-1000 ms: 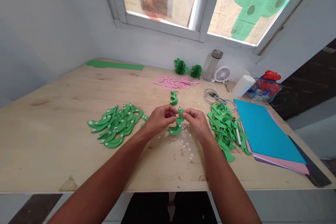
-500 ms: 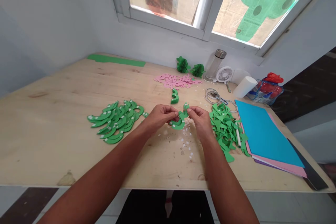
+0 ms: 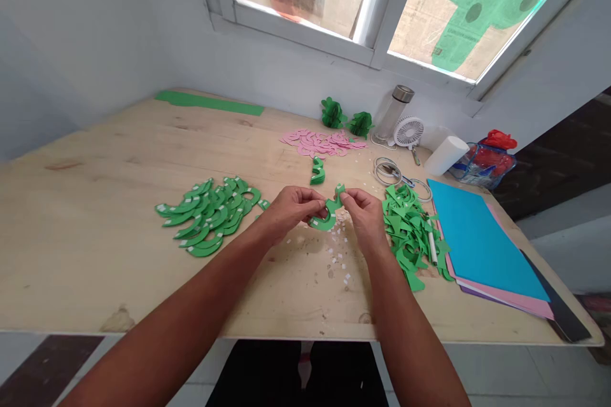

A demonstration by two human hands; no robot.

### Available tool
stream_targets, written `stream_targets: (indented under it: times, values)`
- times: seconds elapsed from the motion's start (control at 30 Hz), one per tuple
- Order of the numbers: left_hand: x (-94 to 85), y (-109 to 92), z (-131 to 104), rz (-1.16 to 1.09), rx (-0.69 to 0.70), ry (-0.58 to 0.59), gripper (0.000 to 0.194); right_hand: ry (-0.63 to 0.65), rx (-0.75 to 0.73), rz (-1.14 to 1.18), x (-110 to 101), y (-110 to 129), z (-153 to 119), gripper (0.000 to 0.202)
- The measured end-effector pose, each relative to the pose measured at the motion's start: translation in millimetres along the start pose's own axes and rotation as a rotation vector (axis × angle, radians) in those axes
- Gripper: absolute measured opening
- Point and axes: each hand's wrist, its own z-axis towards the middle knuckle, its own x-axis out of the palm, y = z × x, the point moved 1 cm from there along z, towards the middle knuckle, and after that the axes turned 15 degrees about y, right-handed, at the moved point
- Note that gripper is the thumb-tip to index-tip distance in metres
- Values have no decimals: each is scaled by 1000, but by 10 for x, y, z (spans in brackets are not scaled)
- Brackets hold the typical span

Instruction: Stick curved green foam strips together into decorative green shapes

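Note:
Between my two hands is a curved green paper cutout (image 3: 325,221) with small white squares on it, held a little above the table. My left hand (image 3: 298,208) pinches its left side, fingers closed. At its upper right end, my right hand (image 3: 360,206) grips it between thumb and fingertips. Whether it is one layer or several, I cannot tell. Just beyond my hands stands a small stack of wavy green cutouts (image 3: 317,172). A heap of curved green cutouts with white squares (image 3: 214,213) lies left of my left hand.
Green paper scraps (image 3: 405,229) with a white pen (image 3: 432,248) lie to the right, beside blue sheets (image 3: 482,241). Tape rolls (image 3: 387,172), pink cutouts (image 3: 322,143), a bottle (image 3: 392,114) and a small fan (image 3: 408,132) are further back. White bits (image 3: 340,257) litter the table before me.
The curved cutout in my hands has shifted slightly, and its inner layer shows less. Both hands keep their grip. The whole view has moved a little.

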Motion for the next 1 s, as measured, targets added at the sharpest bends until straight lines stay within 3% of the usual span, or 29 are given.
stream_targets:
  times: [0.4, 1.0]
  values:
    - [3, -14, -9, -41, 0, 20, 17, -27, -56, -160, -10, 2, -15, 17]
    - [-13, -5, -8, -19, 10, 31, 20, -33, -81, -188, -1, 3, -18, 17]
